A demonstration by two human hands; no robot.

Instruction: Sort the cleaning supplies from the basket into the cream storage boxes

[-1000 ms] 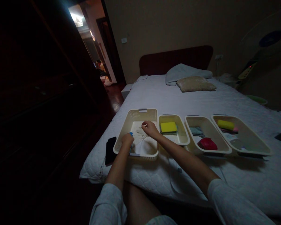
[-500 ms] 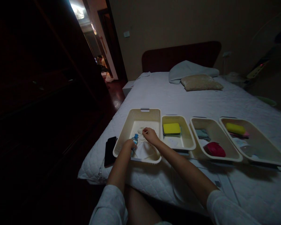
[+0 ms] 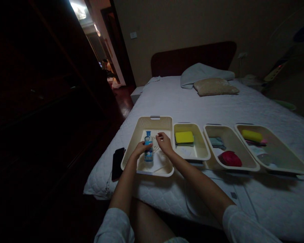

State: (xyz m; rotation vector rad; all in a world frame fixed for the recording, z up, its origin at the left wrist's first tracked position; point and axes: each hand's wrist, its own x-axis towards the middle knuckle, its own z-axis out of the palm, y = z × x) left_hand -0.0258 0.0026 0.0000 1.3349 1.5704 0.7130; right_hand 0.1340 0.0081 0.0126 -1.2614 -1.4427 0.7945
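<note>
A wide bed with a white quilted cover [image 3: 218, 111] carries a row of four cream plastic baskets. The landmark is the perforated cream plastic basket [image 3: 131, 148] at the row's left end. Just right of it stand a smaller cream tray [image 3: 204, 153] holding a yellow sponge [image 3: 184, 137], then a tray with a red rounded object [image 3: 230, 158]. A black phone [image 3: 117, 163] lies just left of the landmark basket. Over that basket, the left hand [image 3: 140, 149] grips a small clear bottle with a blue cap [image 3: 148, 148], held upright. The right hand [image 3: 164, 143] hovers just beside the bottle, fingers curled, pinching something thin and pale; what it is cannot be told.
</note>
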